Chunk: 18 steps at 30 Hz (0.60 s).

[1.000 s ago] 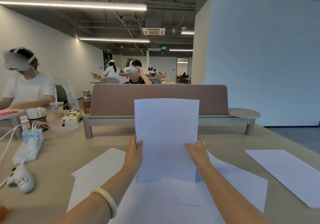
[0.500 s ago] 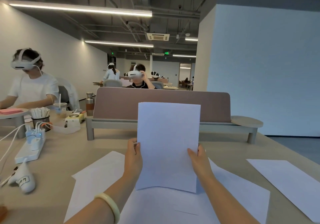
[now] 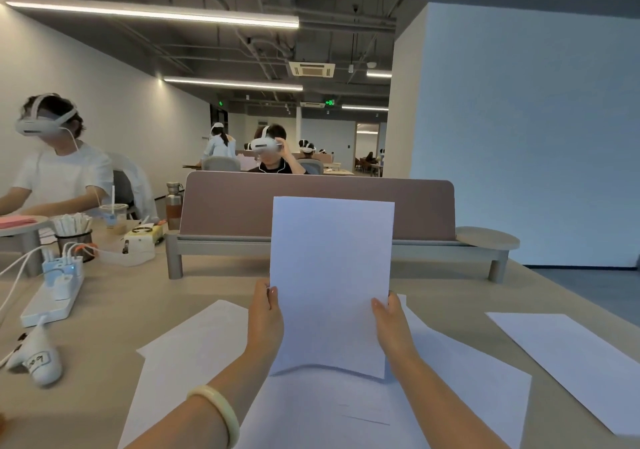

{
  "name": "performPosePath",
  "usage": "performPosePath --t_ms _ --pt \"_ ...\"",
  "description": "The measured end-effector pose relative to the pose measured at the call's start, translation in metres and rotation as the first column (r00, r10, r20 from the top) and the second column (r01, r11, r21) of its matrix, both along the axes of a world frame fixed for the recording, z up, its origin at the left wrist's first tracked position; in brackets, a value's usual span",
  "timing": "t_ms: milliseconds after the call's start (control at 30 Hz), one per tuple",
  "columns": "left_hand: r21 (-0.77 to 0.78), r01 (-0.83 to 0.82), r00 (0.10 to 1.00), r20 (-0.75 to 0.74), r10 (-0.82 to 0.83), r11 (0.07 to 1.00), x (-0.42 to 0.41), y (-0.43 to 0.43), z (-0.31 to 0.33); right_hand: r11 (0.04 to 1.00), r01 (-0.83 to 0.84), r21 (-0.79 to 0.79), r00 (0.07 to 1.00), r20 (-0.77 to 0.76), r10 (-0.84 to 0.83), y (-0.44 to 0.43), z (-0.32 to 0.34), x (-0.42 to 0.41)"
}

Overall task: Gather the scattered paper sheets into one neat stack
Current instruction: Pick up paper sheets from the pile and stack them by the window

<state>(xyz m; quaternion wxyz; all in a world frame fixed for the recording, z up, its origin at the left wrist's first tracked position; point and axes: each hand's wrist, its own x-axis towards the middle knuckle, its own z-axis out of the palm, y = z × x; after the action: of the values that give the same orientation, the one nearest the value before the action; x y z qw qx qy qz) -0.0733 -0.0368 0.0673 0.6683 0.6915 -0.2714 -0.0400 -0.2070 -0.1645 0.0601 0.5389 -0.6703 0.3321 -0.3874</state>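
Upright, paper sheets (image 3: 330, 275) between left hand (image 3: 265, 320) and right hand (image 3: 393, 325).

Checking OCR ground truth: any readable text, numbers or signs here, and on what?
Nothing reads clearly.
Label on the white rounded plastic device: handwritten marks, too blurred.
Green lit ceiling signs: too small.
Upright white paper sheet and flat white sheets on the beige table: blank.

held sheet (image 3: 330, 275): white matt paper
bench (image 3: 114, 313): smooth matt pale wood
bottle (image 3: 173, 204): brushed metal
bracelet (image 3: 218, 410): glossy, pale
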Motion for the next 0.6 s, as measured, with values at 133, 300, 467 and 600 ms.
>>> performPosePath --t_ms 133,300,467,600 --pt "0.012 0.012 1.0 -0.011 -0.012 1.0 -0.003 -0.001 -0.004 0.999 -0.03 0.034 0.998 0.052 0.029 0.005 -0.002 -0.001" --pt "0.039 0.001 1.0 -0.021 -0.001 0.999 -0.006 -0.004 -0.014 0.999 -0.012 0.037 1.0 -0.013 0.012 0.007 -0.011 0.001" --pt "0.009 0.0 0.999 -0.043 0.001 1.0 -0.003 -0.008 -0.018 1.0 -0.028 0.011 1.0 0.004 0.027 0.005 -0.008 0.0" --pt "0.062 -0.059 0.994 -0.09 0.064 0.996 0.004 -0.015 -0.033 1.0 -0.016 0.025 1.0 -0.009 0.016 0.008 -0.015 -0.001"
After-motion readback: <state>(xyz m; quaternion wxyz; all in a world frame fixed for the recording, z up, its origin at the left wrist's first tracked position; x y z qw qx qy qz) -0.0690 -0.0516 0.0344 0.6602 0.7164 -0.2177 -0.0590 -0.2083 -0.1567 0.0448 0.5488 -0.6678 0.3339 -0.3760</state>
